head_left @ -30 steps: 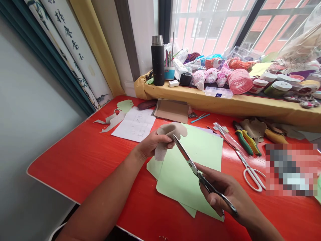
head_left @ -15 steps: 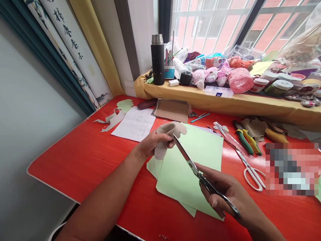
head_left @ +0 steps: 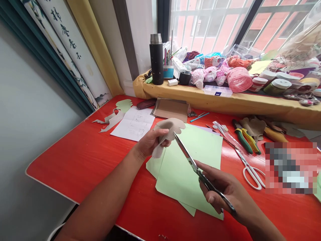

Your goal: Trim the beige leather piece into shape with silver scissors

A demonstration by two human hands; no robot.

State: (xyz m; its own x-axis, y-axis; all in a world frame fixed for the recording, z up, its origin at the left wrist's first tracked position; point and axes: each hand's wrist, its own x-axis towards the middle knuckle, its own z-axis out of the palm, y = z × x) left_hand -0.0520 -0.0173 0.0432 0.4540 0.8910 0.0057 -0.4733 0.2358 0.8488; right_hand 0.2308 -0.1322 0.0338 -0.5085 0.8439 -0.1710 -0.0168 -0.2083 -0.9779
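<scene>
slightly turned since before, the cutout sits pinched in the left hand grip, above green sheets. right hand grip wraps scissors, tips just beside the left grip. likely light and floppy; best held near the cut line.

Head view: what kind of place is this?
Probably a home craft corner: scissors in the right hand meet a beige piece in the left hand over green paper; the sill holds yarn and jars.
</scene>
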